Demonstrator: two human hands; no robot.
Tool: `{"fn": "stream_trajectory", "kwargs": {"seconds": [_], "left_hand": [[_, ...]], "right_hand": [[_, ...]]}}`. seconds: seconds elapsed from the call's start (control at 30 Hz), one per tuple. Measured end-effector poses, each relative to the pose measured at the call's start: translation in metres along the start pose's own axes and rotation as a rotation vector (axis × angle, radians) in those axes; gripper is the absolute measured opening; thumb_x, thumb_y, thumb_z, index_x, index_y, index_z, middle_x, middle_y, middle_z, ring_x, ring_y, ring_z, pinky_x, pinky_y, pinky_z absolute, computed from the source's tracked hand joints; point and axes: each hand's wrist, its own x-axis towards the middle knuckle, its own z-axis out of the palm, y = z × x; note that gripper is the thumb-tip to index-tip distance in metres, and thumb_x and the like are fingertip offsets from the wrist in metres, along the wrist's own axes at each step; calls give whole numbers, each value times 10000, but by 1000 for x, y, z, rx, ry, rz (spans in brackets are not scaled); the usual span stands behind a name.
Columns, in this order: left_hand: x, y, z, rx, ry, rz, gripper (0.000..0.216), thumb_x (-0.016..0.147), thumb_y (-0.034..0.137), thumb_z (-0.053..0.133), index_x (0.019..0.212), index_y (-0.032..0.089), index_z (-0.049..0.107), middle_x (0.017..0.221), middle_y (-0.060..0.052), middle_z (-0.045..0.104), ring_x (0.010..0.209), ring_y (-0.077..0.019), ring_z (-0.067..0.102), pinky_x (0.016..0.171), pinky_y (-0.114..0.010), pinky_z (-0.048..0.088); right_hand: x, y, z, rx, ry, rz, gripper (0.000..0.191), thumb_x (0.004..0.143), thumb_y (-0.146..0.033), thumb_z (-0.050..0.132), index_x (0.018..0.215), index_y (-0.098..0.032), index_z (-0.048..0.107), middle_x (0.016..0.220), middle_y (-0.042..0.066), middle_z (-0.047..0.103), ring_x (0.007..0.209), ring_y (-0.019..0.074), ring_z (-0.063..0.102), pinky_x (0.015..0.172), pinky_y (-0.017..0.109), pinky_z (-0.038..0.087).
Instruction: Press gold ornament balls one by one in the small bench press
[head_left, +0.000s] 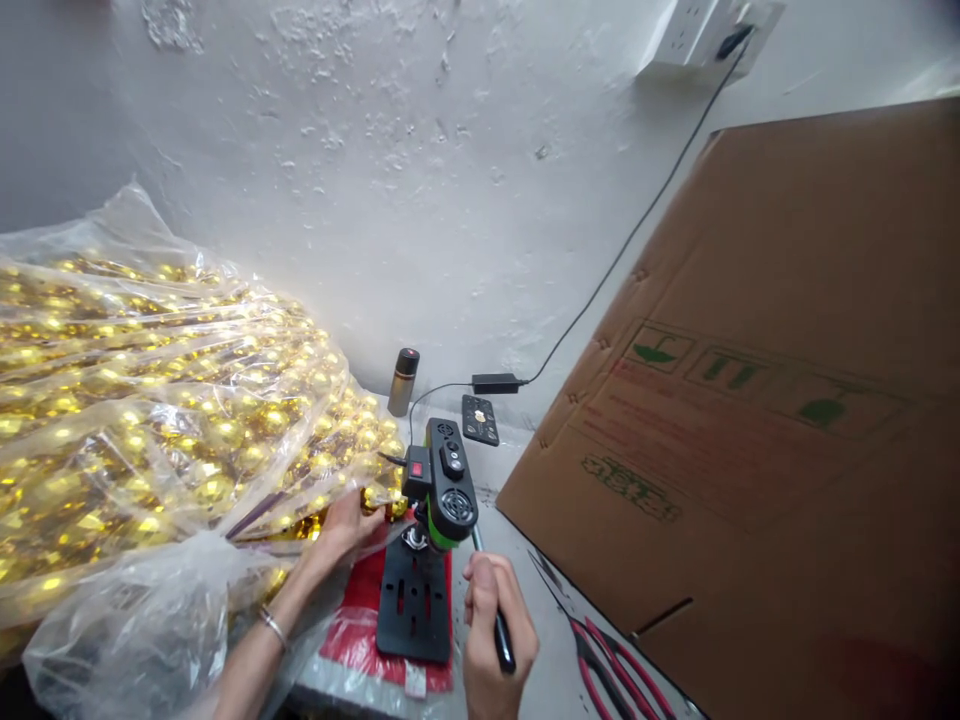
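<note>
My left hand (346,524) is at the edge of the clear plastic bag, its fingers curled against a shiny gold ball (395,510) beside the black device; part of the grip is hidden. In my right hand (496,625) is a slim pen-like tool (504,648) with a dark handle, its paler front end pointing up towards the device. That small machine (453,480), black with a green band, stands between my hands on a slotted black base plate (412,625). Gold balls (210,470) fill the big bag on the left.
Red plastic packaging (352,640) lies under the base plate. Red-and-black handled scissors (615,670) rest at lower right, by a large cardboard box (750,400). Behind the machine are a dark bottle (403,382), a phone-like slab (480,420) and a power adapter (496,384) cabled to a wall socket.
</note>
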Motion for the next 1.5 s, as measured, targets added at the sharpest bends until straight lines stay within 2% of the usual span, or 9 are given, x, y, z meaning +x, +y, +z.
{"fn": "stream_trajectory", "kwargs": {"seconds": [0.1,0.17,0.3,0.37,0.47,0.6,0.77,1.07,1.5], "left_hand": [[-13,3,-5,-101,-7,-47,486,672,499,814,1045,221,672,1001,-94,790,1126,-373,742,990,-495,582],[-32,-2,-3,-215,-24,-111,607,742,590,768,1189,207,619,1086,-105,789,1088,-328,769,959,-468,615],[-78,-19,16,-557,-90,-295,727,792,694,740,1287,217,505,1170,-132,781,1041,-305,799,931,-466,641],[-95,-24,28,-533,-68,-267,756,780,701,750,1298,209,502,1275,-169,756,1186,-345,754,1033,-507,599],[-108,-25,42,-298,-18,-129,715,827,669,702,1342,202,532,1443,-185,681,1407,-366,615,1189,-530,483],[-111,-24,47,-48,-105,-45,636,883,615,630,1367,207,559,1423,-174,705,1357,-381,655,1156,-576,506],[-111,-27,46,38,-162,62,557,892,505,654,1354,203,576,1395,-188,726,1284,-389,701,1117,-624,530],[-126,-48,41,104,-189,284,544,845,315,739,1367,227,612,1344,-160,764,1232,-371,743,1056,-537,623],[-104,-31,55,29,-264,115,555,711,329,815,1224,183,662,1223,-165,766,1161,-388,727,1056,-589,570]], "right_hand": [[2,-3,-1,6,-9,-4,352,1084,-307,496,756,-220,591,662,-42,519,497,87,464,464,193,407],[7,-7,-1,-2,-5,-2,364,1085,-316,497,745,-220,584,653,-44,510,494,87,465,463,194,404],[23,-19,-1,-21,-14,-18,397,1085,-317,492,704,-224,550,615,-61,464,480,82,443,458,193,380],[30,-25,-1,-28,-32,-24,404,1085,-302,484,690,-228,528,601,-69,451,476,78,432,459,188,371],[34,-27,-3,-37,-50,-29,390,1078,-281,487,692,-230,518,607,-69,465,492,79,448,476,181,382],[28,-23,-5,-34,-64,-10,378,1082,-294,478,714,-231,533,626,-61,468,495,87,429,465,192,380],[22,-19,-5,-17,-64,27,385,1088,-330,474,722,-230,535,634,-59,451,489,93,412,445,204,365],[18,-19,-6,-23,-53,10,355,1083,-285,484,740,-232,554,638,-64,453,493,86,431,459,180,387],[15,-13,-9,-26,-87,16,311,1078,-252,481,782,-223,574,668,-50,492,516,95,438,470,205,375]]}}
